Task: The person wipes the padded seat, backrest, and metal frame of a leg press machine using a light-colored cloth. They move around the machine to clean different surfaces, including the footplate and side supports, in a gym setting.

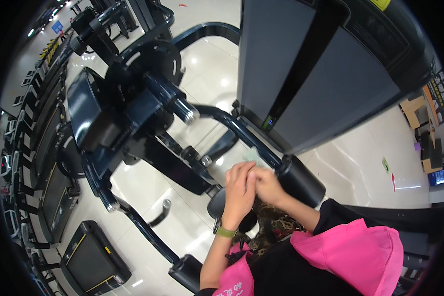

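My left hand (239, 185), with a green-strapped watch on its wrist, rests its fingers against my right hand (269, 185) in front of my body. My right hand is curled, and a pale green cloth (253, 155) sticks out just beyond its knuckles, blurred. Whether my left fingers also grip the cloth is hidden. Around my hands stands a dark blue gym machine with a curved tubular frame (240, 127), black foam rollers (301, 180) and a round black pad (216, 203) just below my left hand.
A tall grey weight-stack cover (292, 74) rises beyond the right side of the frame. Bare-ended metal bars (189, 115) jut out at the left. A treadmill (96, 259) stands at lower left, beside a long row of more treadmills. Wooden furniture (414, 111) is far right.
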Tool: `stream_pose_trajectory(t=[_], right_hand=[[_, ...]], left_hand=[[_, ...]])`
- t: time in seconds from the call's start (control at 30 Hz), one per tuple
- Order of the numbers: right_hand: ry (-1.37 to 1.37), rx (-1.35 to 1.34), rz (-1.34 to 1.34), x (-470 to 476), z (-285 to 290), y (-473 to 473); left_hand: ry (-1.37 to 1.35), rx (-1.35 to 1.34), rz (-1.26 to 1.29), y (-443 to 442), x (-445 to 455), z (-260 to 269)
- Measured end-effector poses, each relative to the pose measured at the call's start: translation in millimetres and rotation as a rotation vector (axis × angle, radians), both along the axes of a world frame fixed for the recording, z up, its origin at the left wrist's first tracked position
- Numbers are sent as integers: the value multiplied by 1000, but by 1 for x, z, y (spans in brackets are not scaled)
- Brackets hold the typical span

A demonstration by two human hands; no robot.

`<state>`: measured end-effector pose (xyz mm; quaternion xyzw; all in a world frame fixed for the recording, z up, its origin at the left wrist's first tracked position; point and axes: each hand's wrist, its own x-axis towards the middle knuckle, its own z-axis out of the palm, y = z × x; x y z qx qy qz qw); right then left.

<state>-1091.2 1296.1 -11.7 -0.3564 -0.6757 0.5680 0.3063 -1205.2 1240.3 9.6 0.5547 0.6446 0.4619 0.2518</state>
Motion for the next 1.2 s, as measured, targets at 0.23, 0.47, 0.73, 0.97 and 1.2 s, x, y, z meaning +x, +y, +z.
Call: stream_pose_trajectory(t=[0.23,0.47,0.73,0.97,1.2], right_hand=[[100,20,-367,126,37,-65],[211,-74,-423,215,46,-83],[176,-76,193,167,47,-120],[185,-12,668,88,60,-235],[-268,287,844,-2,-108,-403]], left_hand=[[-447,-111,-326,-41,107,9],[-361,-379,-617,-57,187,14],[-659,-194,-34,-174,133,43],[-312,11,456,-332,103,105],[238,-113,997,-505,44,-108]])
